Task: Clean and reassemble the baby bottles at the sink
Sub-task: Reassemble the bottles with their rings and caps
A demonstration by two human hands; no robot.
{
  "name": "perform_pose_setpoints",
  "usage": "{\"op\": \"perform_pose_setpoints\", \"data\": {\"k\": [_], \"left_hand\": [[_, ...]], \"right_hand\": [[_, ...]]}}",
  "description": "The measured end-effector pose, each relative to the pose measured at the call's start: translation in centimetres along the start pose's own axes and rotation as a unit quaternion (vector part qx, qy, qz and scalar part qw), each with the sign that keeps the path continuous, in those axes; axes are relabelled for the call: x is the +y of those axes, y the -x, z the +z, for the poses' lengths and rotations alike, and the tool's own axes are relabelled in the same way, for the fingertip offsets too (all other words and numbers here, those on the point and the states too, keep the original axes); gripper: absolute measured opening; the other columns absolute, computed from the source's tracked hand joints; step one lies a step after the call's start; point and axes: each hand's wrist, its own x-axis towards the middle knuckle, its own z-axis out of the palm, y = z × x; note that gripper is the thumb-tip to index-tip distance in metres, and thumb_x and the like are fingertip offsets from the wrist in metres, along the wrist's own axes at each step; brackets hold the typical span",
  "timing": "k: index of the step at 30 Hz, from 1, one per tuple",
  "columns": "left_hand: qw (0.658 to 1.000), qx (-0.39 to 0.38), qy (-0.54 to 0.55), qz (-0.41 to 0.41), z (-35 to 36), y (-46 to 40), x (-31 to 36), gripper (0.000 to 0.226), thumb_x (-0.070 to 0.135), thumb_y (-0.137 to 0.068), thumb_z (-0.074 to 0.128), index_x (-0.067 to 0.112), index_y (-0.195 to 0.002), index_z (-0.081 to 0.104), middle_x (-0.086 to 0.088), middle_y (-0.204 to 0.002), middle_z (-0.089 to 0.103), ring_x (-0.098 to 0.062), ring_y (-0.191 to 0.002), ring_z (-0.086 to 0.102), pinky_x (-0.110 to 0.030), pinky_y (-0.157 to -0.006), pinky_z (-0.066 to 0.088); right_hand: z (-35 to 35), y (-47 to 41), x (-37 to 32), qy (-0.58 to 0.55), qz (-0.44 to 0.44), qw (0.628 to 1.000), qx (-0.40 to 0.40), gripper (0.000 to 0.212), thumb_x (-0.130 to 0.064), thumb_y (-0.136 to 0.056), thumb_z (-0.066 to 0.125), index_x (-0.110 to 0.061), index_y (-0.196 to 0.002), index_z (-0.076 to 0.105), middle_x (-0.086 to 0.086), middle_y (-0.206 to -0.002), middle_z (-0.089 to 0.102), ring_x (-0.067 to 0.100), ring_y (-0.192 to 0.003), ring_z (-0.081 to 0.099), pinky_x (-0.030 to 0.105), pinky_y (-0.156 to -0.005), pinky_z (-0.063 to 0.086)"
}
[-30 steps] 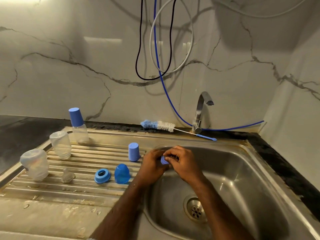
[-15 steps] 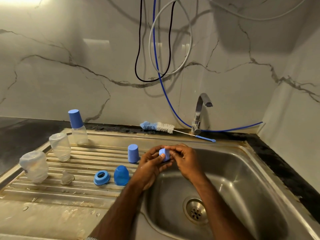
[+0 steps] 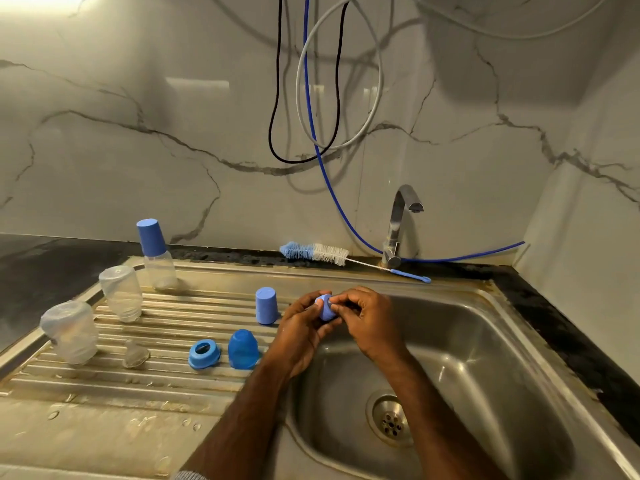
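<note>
Left hand (image 3: 304, 327): over the basin's left rim, fingers curled round a small blue bottle part (image 3: 326, 308), holding it from below and the side.
Right hand (image 3: 369, 318): just to the 3 o'clock side of the left, fingertips pinching the same blue part from the right; the two hands touch around it.
Blue part: held in the air between both hands above the sink basin (image 3: 485, 358); what kind of piece it is, I cannot tell.
Drainboard (image 3: 104, 393): ribbed steel, wet, at 9 o'clock of the basin.
Blue cap (image 3: 266, 305): upright on the drainboard, just at 9 o'clock of the left hand.
Blue dome cover (image 3: 243, 348): at 6 o'clock of that cap, near the left wrist.
Blue collar ring (image 3: 204, 353): just beside the dome, at its 9 o'clock.
Clear teat (image 3: 135, 355): further toward 9 o'clock, lying on the ribs.
Two clear bottles (image 3: 121, 293) (image 3: 71, 330): upside down at the drainboard's far left.
Capped bottle (image 3: 156, 256): upright at the back left, blue cap on.
Bottle brush (image 3: 317, 252): lying along the back rim at 12 o'clock, its handle toward the tap (image 3: 398, 225).
Surface (image 3: 41, 271): dark stone around the sink.
</note>
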Motion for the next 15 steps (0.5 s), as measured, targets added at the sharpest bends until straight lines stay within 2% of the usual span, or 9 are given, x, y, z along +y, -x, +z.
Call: {"op": "perform_pose_setpoints", "data": {"k": [2, 4, 6, 9, 11, 12, 13, 15], "left_hand": [[1.000, 0.002, 0.001, 0.000, 0.1, 0.0, 0.2, 0.027, 0.009, -0.102, 0.047, 0.001, -0.123, 0.062, -0.021, -0.113, 0.072, -0.036, -0.111, 0.069, -0.036, -0.080, 0.062], [1.000, -0.001, -0.006, 0.001, 0.2, 0.1, 0.3, 0.027, 0.010, -0.103, 0.046, 0.001, -0.123, 0.062, -0.021, -0.113, 0.072, -0.036, -0.108, 0.070, -0.034, -0.078, 0.062], [1.000, -0.013, -0.015, 0.001, 0.4, 0.2, 0.3, 0.027, 0.010, -0.104, 0.044, 0.001, -0.122, 0.062, -0.022, -0.113, 0.072, -0.037, -0.107, 0.070, -0.035, -0.079, 0.062], [0.999, -0.027, -0.027, -0.004, 0.5, 0.2, 0.1, 0.028, 0.012, -0.103, 0.043, 0.001, -0.121, 0.062, -0.024, -0.115, 0.071, -0.038, -0.109, 0.069, -0.040, -0.085, 0.062], [0.998, -0.034, -0.044, -0.002, 0.5, 0.2, -0.1, 0.029, 0.017, -0.100, 0.048, 0.002, -0.119, 0.064, -0.025, -0.116, 0.070, -0.038, -0.106, 0.069, -0.041, -0.088, 0.061], [0.998, -0.037, -0.054, 0.002, 0.5, 0.3, -0.1, 0.030, 0.021, -0.097, 0.052, 0.003, -0.117, 0.067, -0.026, -0.115, 0.070, -0.037, -0.100, 0.070, -0.039, -0.084, 0.062], [0.997, -0.040, -0.063, 0.003, 0.4, 0.3, -0.1, 0.032, 0.024, -0.094, 0.056, 0.003, -0.115, 0.068, -0.027, -0.114, 0.070, -0.034, -0.093, 0.071, -0.036, -0.079, 0.063], [0.995, -0.048, -0.083, -0.004, 0.3, 0.4, 0.0, 0.038, 0.032, -0.097, 0.056, 0.002, -0.118, 0.066, -0.027, -0.110, 0.070, -0.028, -0.080, 0.070, -0.031, -0.069, 0.062]], "right_hand": [[0.1, 0.0, 0.3, -0.031, 0.018, 0.999, 0.004, 0.009, -0.010, -0.085, 0.078, -0.010, -0.094, 0.078, 0.002, -0.092, 0.075, 0.011, -0.086, 0.069, 0.022, -0.079, 0.057], [0.2, -0.2, 0.8, -0.125, 0.082, 0.989, 0.010, 0.008, -0.009, -0.084, 0.078, -0.012, -0.092, 0.078, 0.001, -0.089, 0.076, 0.012, -0.084, 0.072, 0.023, -0.075, 0.059], [0.0, -0.2, 1.2, -0.225, 0.142, 0.964, 0.020, 0.008, -0.006, -0.085, 0.077, -0.012, -0.091, 0.076, 0.005, -0.088, 0.077, 0.018, -0.082, 0.073, 0.028, -0.071, 0.059], [-0.1, 0.0, 1.8, -0.321, 0.183, 0.929, 0.010, 0.009, -0.003, -0.086, 0.074, -0.012, -0.090, 0.075, 0.008, -0.087, 0.077, 0.020, -0.077, 0.072, 0.029, -0.067, 0.058], [-0.3, 0.0, 1.9, -0.328, 0.177, 0.928, -0.013, 0.007, -0.005, -0.085, 0.076, -0.011, -0.090, 0.075, 0.008, -0.083, 0.076, 0.018, -0.071, 0.070, 0.027, -0.062, 0.056], [-0.4, 0.0, 1.8, -0.310, 0.163, 0.936, -0.023, 0.008, -0.007, -0.085, 0.077, -0.012, -0.091, 0.075, 0.006, -0.084, 0.076, 0.016, -0.071, 0.070, 0.025, -0.061, 0.055], [-0.5, -0.1, 1.8, -0.280, 0.141, 0.949, -0.031, 0.011, -0.008, -0.085, 0.077, -0.015, -0.093, 0.076, 0.004, -0.089, 0.077, 0.013, -0.076, 0.071, 0.023, -0.063, 0.055], [-1.0, -0.3, 1.7, -0.219, 0.084, 0.971, -0.051, 0.025, -0.004, -0.085, 0.076, -0.024, -0.101, 0.077, 0.000, -0.106, 0.074, 0.010, -0.095, 0.070, 0.021, -0.076, 0.057]]}}
